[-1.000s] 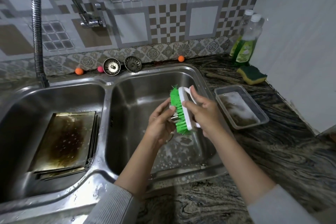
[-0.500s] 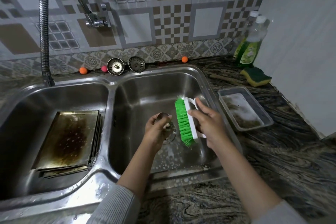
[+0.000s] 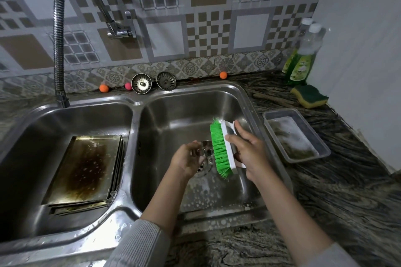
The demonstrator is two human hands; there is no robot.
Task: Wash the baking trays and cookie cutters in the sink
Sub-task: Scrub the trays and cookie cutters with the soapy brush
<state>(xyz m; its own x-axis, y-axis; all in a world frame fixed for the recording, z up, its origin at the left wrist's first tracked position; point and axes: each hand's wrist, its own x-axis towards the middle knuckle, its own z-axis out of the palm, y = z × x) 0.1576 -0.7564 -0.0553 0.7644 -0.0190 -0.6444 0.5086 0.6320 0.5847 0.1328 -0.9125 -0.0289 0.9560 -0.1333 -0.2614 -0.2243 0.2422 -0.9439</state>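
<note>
Left hand (image 3: 187, 159) grips cutter (image 3: 205, 147); right hand (image 3: 249, 154) holds brush (image 3: 219, 149) alongside.

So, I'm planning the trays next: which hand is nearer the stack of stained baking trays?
Left. The left hand holds a metal cookie cutter nearer the stained baking trays; the right hand is farther right.
</note>
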